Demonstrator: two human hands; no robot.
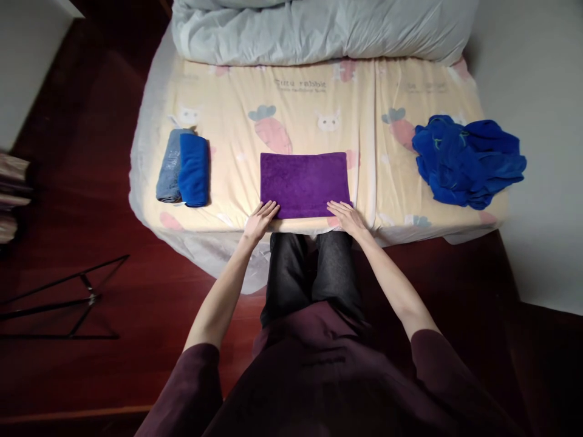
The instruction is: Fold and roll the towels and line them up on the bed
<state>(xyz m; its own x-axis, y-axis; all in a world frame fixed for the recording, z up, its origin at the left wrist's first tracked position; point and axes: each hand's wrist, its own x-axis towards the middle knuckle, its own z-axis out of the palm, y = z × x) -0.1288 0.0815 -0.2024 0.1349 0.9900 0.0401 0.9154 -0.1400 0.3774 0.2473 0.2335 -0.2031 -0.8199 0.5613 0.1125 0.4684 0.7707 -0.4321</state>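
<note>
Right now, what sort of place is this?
Probably a bedroom: a bed in a rabbit-and-carrot printed sheet, with a bulky pale quilt along its far side.

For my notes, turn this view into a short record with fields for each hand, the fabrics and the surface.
Left hand: on the near left corner of the flat purple rectangular cloth
Right hand: on its near right corner
Left side: folded grey-blue cloth against folded bright blue cloth
Right side: crumpled blue fabric heap
Surface: pale yellow sheet printed with carrots and rabbits
Back: bunched pale grey quilt
</note>
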